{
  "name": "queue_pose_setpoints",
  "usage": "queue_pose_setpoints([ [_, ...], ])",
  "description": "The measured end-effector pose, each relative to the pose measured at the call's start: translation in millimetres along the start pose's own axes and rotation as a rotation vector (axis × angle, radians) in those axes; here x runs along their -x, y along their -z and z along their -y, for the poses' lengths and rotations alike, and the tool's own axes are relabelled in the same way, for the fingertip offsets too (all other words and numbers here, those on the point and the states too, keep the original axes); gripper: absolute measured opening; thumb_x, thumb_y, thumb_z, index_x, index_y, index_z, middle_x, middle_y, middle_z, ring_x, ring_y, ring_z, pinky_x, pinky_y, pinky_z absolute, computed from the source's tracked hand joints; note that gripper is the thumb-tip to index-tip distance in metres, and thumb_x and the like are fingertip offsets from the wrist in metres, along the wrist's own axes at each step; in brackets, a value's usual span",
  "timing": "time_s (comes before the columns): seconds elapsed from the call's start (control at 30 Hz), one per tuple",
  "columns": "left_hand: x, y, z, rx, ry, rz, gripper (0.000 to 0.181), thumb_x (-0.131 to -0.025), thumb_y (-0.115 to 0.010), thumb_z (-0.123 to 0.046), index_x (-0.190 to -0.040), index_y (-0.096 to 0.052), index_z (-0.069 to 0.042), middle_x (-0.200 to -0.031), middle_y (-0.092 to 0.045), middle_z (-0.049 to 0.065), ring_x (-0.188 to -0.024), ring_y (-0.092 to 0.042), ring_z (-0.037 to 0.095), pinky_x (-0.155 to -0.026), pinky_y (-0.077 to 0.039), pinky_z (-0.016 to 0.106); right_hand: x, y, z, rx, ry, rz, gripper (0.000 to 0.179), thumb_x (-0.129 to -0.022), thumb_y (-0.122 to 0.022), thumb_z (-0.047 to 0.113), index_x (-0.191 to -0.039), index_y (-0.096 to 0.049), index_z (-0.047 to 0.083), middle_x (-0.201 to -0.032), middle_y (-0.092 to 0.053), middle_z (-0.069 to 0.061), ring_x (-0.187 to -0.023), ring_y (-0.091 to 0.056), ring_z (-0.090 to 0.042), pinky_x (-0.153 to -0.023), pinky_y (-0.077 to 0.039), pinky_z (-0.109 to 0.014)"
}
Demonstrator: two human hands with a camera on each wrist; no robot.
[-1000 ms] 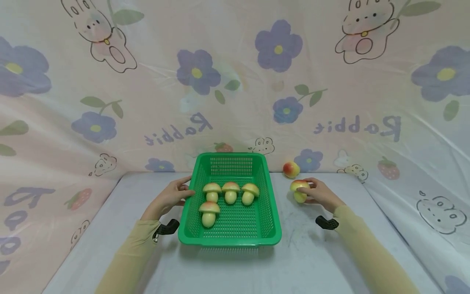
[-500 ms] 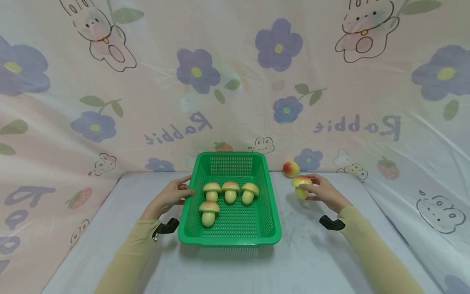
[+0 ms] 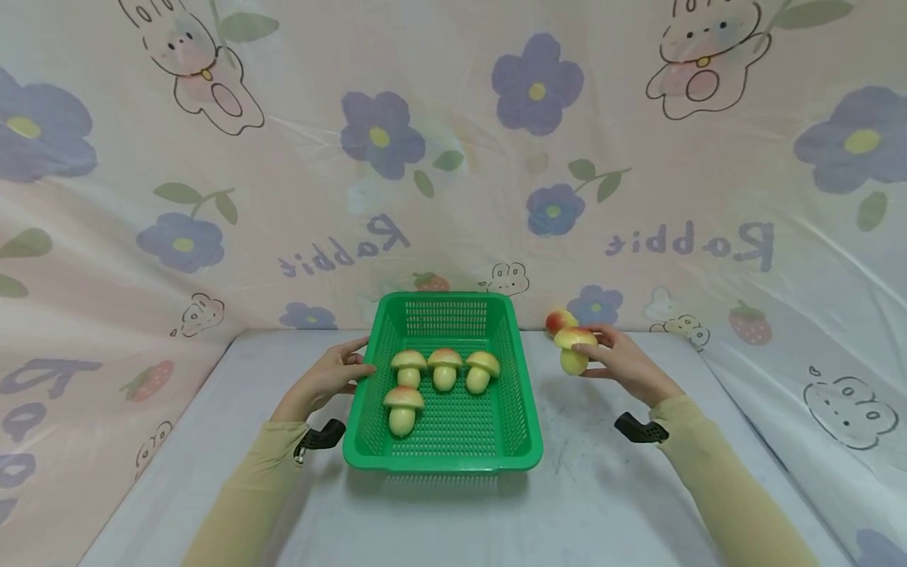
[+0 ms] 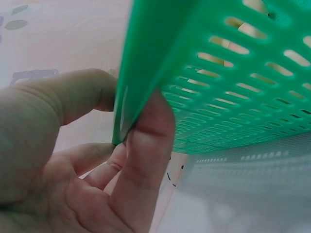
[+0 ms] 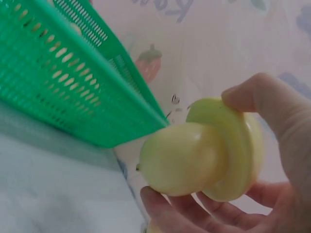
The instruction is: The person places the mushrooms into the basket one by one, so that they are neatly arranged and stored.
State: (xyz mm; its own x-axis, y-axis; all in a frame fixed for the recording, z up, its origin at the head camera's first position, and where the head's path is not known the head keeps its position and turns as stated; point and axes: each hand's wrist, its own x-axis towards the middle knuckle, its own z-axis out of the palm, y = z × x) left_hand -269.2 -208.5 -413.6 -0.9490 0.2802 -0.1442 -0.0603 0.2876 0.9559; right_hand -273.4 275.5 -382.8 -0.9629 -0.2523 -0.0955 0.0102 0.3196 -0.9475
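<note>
My left hand (image 3: 330, 378) pinches the left rim of a green plastic basket (image 3: 442, 462); the left wrist view shows thumb and fingers on either side of that rim (image 4: 138, 63). Inside the basket lie several toy-like mushrooms with pale stems and reddish-yellow caps, one (image 3: 403, 411) in front of a row. To the right of the basket my right hand (image 3: 623, 364) grips another mushroom (image 3: 575, 350). In the right wrist view this mushroom (image 5: 182, 158) lies on its side between thumb and fingers, above the table. Behind it sits a red and yellow peach-like fruit (image 3: 560, 321), partly covered.
A white table (image 3: 453, 528) carries the basket. Close behind stands a printed cloth backdrop (image 3: 453, 157) with rabbits and flowers. Each wrist wears a black camera mount, such as the right one (image 3: 641, 428).
My right hand has raised the mushroom and moved it slightly back, so it now overlaps the fruit behind. The left hand and the basket have stayed in place.
</note>
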Motion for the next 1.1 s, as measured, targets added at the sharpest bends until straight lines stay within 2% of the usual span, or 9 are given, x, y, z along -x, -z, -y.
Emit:
queue_pose_setpoints([
  [0.2, -0.4, 0.9, 0.5, -0.007, 0.0, -0.001, 0.072, -0.095, -0.06, -0.009, -0.154, -0.02, -0.013, -0.087, -0.052, 0.01, -0.075, -0.057, 0.02, -0.066, -0.056, 0.038, -1.3, -7.2, 16.4, -0.019, 0.024, 0.037, 0.071, -0.092, -0.066, 0.034, -0.141, -0.03, -0.003, -0.134, -0.033, -0.025, -0.108, -0.052, -0.031, -0.084, -0.054, -0.041],
  [0.37, -1.7, 0.1, -1.8, -0.013, -0.005, 0.006, 0.071, -0.095, -0.059, -0.008, -0.154, -0.02, -0.013, -0.086, -0.048, 0.009, -0.074, -0.053, 0.019, -0.065, -0.055, 0.037, -3.7, -13.2, 26.9, -0.076, 0.029, 0.075, 0.07, -0.092, -0.066, 0.028, -0.143, -0.028, -0.003, -0.136, -0.029, -0.025, -0.106, -0.054, -0.029, -0.084, -0.053, -0.045],
  [0.53, -1.5, 1.0, -3.5, 0.003, -0.005, 0.021, 0.072, -0.095, -0.058, -0.006, -0.154, -0.018, -0.011, -0.086, -0.049, 0.01, -0.074, -0.054, 0.019, -0.066, -0.055, 0.038, -8.3, -24.0, 37.0, -0.106, 0.045, 0.124, 0.068, -0.091, -0.068, 0.026, -0.142, -0.033, -0.001, -0.135, -0.033, -0.024, -0.103, -0.056, -0.03, -0.085, -0.052, -0.048],
  [0.8, -3.2, 4.8, -0.9, 0.033, -0.021, 0.06, 0.073, -0.095, -0.06, -0.006, -0.154, -0.017, -0.011, -0.085, -0.05, 0.009, -0.07, -0.057, 0.016, -0.069, -0.056, 0.037, -16.8, -47.2, 54.4, -0.098, 0.096, 0.193, 0.058, -0.092, -0.067, 0.022, -0.137, -0.039, -0.001, -0.129, -0.041, -0.022, -0.107, -0.053, -0.029, -0.084, -0.053, -0.049],
  [0.97, -4.5, 5.1, -2.5, 0.034, -0.024, 0.054, 0.072, -0.095, -0.059, -0.006, -0.154, -0.017, -0.011, -0.086, -0.051, 0.009, -0.075, -0.057, 0.017, -0.068, -0.056, 0.037, -23.0, -65.7, 62.5, -0.073, 0.099, 0.24, 0.06, -0.091, -0.068, 0.022, -0.137, -0.04, -0.002, -0.131, -0.04, -0.022, -0.107, -0.054, -0.031, -0.083, -0.053, -0.049],
  [1.1, -6.3, 5.6, -2.5, 0.036, -0.008, 0.045, 0.072, -0.095, -0.059, -0.006, -0.154, -0.017, -0.012, -0.087, -0.052, 0.01, -0.074, -0.057, 0.017, -0.068, -0.056, 0.037, -26.7, -83.5, 66.1, -0.035, 0.071, 0.273, 0.06, -0.089, -0.07, 0.026, -0.135, -0.042, 0.001, -0.132, -0.039, -0.019, -0.106, -0.055, -0.029, -0.083, -0.053, -0.047],
])
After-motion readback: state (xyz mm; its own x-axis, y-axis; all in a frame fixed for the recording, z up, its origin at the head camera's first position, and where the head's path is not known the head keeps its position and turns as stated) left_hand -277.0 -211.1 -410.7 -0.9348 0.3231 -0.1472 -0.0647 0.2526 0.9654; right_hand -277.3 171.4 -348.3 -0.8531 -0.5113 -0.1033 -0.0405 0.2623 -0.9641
